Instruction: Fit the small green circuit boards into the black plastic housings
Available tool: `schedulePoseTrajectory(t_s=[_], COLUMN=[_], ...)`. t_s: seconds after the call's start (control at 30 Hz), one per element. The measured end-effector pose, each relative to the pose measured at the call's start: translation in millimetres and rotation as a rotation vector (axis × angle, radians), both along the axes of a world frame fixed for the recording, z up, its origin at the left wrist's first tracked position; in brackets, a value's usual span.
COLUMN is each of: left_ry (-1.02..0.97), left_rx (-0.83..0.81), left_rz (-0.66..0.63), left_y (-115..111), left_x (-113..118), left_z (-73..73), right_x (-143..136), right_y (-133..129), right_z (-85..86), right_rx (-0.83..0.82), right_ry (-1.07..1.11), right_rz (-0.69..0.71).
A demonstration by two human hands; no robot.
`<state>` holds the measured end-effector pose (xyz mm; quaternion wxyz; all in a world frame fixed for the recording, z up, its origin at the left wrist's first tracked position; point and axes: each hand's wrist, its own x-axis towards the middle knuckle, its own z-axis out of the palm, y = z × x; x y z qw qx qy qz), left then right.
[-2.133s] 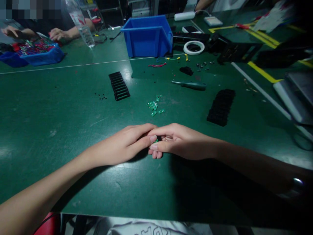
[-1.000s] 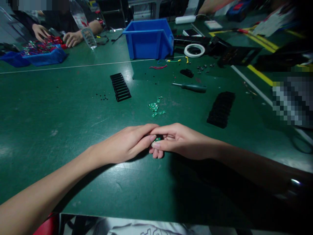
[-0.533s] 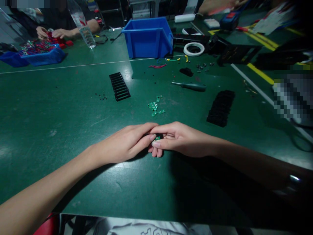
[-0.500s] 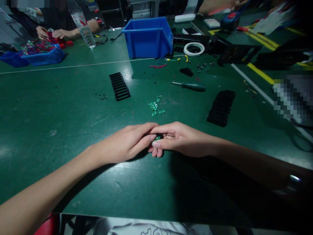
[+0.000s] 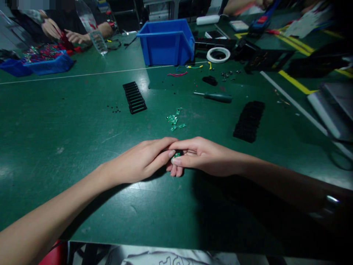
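Close to the table's near side, my left hand [image 5: 149,158] and my right hand [image 5: 202,156] meet fingertip to fingertip. Between the two thumbs a small green circuit board [image 5: 177,155] shows, pinched by both hands; part of it is covered by the fingers. Just beyond the hands lies a loose pile of similar green circuit boards [image 5: 172,119]. A black slotted frame [image 5: 134,97] rests further off to the left, with tiny black pieces [image 5: 113,109] scattered beside it. On the right is a dark ribbed black part [image 5: 249,121].
A screwdriver [image 5: 217,97] lies past the boards. Behind it stand a blue bin [image 5: 167,46] and a roll of white tape [image 5: 218,55]. A water bottle [image 5: 96,36] leans at the back left, near a co-worker's hands [image 5: 78,37] and a blue tray [image 5: 52,65] of wires.
My hands and the board between them stay almost still. At the back left, the co-worker's hands have moved apart around a red item.
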<state>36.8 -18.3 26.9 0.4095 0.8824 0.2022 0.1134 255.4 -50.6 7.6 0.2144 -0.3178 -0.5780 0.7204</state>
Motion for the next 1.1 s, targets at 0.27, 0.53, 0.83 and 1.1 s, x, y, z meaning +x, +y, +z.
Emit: schedulePoseTrajectory(t_s=[0.27, 0.53, 0.83, 1.1], left_ry=[0.024, 0.127, 0.126, 0.095], left_rx=[0.005, 0.069, 0.073, 0.031], left_rz=[0.017, 0.061, 0.082, 0.080], left_y=[-2.1, -10.0, -12.7, -10.2], left_x=[0.3, 1.1, 2.9, 2.3], left_z=[1.2, 5.9, 3.4, 1.0], right_x=[-0.3, 1.0, 2.1, 1.3], right_y=[0.0, -0.1, 0.8, 0.3], right_z=[2.3, 2.4, -1.7, -0.5], right_rx=[0.018, 0.042, 0.045, 0.030], right_ry=[0.000, 0.000, 0.017, 0.026], right_rz=[-0.004, -0.011, -0.010, -0.008])
